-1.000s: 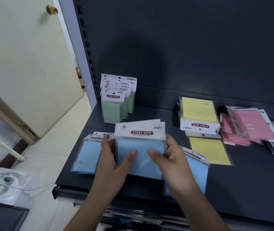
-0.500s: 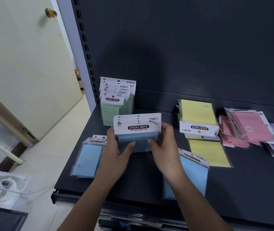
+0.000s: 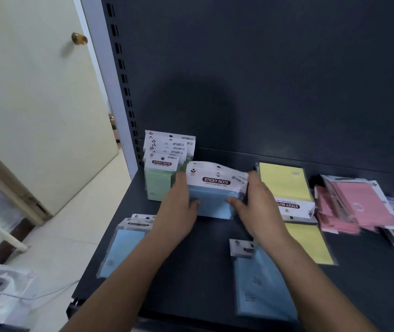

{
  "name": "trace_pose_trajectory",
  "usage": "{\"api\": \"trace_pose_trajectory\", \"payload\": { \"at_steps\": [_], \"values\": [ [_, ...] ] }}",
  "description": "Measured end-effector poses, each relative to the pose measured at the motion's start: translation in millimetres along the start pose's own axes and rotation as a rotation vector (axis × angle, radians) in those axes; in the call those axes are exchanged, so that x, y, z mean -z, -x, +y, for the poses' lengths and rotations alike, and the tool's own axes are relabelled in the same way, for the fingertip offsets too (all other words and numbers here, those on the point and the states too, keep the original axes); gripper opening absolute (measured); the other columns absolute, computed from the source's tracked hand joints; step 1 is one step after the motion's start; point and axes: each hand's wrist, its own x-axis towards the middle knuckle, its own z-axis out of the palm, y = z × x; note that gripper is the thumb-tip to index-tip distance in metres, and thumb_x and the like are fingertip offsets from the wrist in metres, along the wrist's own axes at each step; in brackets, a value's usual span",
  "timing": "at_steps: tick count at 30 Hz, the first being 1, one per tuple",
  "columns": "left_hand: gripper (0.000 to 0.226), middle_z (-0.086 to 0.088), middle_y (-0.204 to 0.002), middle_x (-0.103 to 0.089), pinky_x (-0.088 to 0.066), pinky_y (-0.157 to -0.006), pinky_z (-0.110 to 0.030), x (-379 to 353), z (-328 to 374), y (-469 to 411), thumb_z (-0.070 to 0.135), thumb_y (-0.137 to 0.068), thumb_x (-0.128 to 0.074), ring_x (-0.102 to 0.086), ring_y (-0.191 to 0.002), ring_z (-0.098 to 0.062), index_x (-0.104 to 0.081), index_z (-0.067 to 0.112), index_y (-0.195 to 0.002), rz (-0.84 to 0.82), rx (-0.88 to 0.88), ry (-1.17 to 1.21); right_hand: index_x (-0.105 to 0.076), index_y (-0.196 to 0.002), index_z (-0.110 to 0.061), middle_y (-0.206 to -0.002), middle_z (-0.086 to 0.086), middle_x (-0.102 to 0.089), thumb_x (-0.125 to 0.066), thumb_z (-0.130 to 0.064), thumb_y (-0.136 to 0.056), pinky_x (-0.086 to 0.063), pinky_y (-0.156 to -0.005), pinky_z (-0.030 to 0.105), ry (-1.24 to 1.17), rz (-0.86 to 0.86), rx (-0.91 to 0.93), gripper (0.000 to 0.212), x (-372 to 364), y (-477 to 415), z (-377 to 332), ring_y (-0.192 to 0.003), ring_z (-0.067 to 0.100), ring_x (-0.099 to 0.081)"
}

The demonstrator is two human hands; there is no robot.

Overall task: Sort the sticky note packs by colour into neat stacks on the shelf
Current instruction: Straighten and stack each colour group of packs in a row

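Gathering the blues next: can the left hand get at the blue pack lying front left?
Probably yes: nothing covers the blue pack, but the left hand grips the blue stack and must release it first.

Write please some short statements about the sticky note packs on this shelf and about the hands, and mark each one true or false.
1. The left hand and the right hand both grip the blue stack. True.
2. The blue stack is to the right of the yellow stack. False: it is between the green stack and the yellow stack.
3. Loose blue packs lie flat near the front of the shelf, one on the left and one on the right. True.
4. The pink packs stand upright in a neat row. False: they lie flat in an untidy pile.
5. The green stack is at the left end of the shelf. True.
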Motion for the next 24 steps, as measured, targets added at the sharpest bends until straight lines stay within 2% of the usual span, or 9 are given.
{"api": "trace_pose_trajectory", "payload": {
  "at_steps": [3,6,8,10,13,16,20,22,24],
  "values": [
    [0.056,-0.011,-0.123,-0.049,-0.036,-0.086,-0.026,-10,10,-32,0.011,-0.088,-0.059,-0.049,-0.112,-0.025,-0.024,0.009,-0.132,-0.018,-0.001,-0.022,-0.035,-0.094,-0.015,-0.095,0.015,-0.06,-0.071,-0.017,-0.08,-0.032,-0.065,0.033,0.083,0.018,-0.011,0.039,16,-33,3,-0.088,0.031,-0.054],
    [0.046,-0.012,-0.123,-0.05,-0.033,-0.083,-0.025,-22,13,-57,0.013,-0.089,-0.057,-0.047,-0.113,-0.026,-0.028,0.009,-0.125,-0.019,0.005,-0.076,-0.037,-0.091,-0.012,-0.089,0.011,-0.058,-0.072,-0.018,-0.079,-0.035,-0.063,0.032,0.075,0.017,-0.076,0.038,24,-59,11,-0.087,0.032,-0.056],
    [0.043,-0.01,-0.123,-0.051,-0.031,-0.08,-0.019,-30,14,-67,0.01,-0.09,-0.054,-0.049,-0.113,-0.023,-0.029,0.011,-0.125,-0.024,0.023,-0.044,-0.041,-0.095,-0.01,-0.093,0.011,-0.06,-0.071,-0.016,-0.081,-0.034,-0.064,0.03,0.055,0.016,-0.089,0.034,21,-69,16,-0.089,0.031,-0.057],
    [0.052,-0.01,-0.127,-0.05,-0.032,-0.083,-0.018,-38,13,-72,0.007,-0.091,-0.052,-0.05,-0.115,-0.023,-0.024,0.01,-0.135,-0.036,0.036,-0.012,-0.044,-0.102,-0.008,-0.098,0.013,-0.062,-0.068,-0.014,-0.082,-0.035,-0.065,0.03,0.065,0.033,-0.076,0.032,16,-74,20,-0.091,0.031,-0.057],
    [0.061,-0.013,-0.128,-0.05,-0.039,-0.092,-0.025,-48,11,-74,0.004,-0.091,-0.05,-0.052,-0.114,-0.024,-0.015,0.007,-0.141,-0.025,0.056,0.046,-0.046,-0.108,-0.005,-0.098,0.017,-0.063,-0.067,-0.016,-0.083,-0.043,-0.074,0.038,0.138,0.089,-0.04,0.035,10,-80,23,-0.093,0.034,-0.056],
    [0.064,-0.012,-0.128,-0.052,-0.038,-0.09,-0.022,-59,11,-72,0.001,-0.09,-0.052,-0.053,-0.114,-0.023,-0.014,0.006,-0.141,0.058,0.096,0.155,-0.043,-0.112,-0.009,-0.098,0.013,-0.064,-0.067,-0.026,-0.083,-0.035,-0.083,0.038,0.308,0.162,-0.021,0.041,5,-82,27,-0.098,0.032,-0.052],
    [0.053,-0.013,-0.127,-0.049,-0.037,-0.087,-0.019,-71,12,-68,-0.002,-0.088,-0.053,-0.05,-0.115,-0.024,-0.024,0.005,-0.132,0.161,0.149,0.219,-0.038,-0.116,-0.012,-0.099,0.007,-0.067,-0.063,-0.042,-0.083,-0.025,-0.082,0.036,0.533,0.223,0.005,0.051,-1,-81,30,-0.106,0.028,-0.048],
    [0.057,-0.014,-0.132,-0.044,-0.039,-0.097,-0.025,-75,12,-64,-0.003,-0.088,-0.052,-0.046,-0.12,-0.024,-0.022,0.002,-0.137,0.182,0.148,0.225,-0.037,-0.119,-0.011,-0.102,0.007,-0.067,-0.061,-0.045,-0.083,-0.025,-0.082,0.037,0.57,0.237,0.004,0.055,-2,-80,30,-0.106,0.028,-0.047],
    [0.059,-0.014,-0.135,-0.043,-0.038,-0.105,-0.036,-77,12,-61,-0.004,-0.088,-0.051,-0.043,-0.124,-0.024,-0.022,0.001,-0.14,0.171,0.146,0.224,-0.036,-0.123,-0.011,-0.109,0.006,-0.064,-0.062,-0.043,-0.083,-0.025,-0.082,0.036,0.556,0.251,0.002,0.058,-3,-79,31,-0.107,0.028,-0.046]
  ]
}}
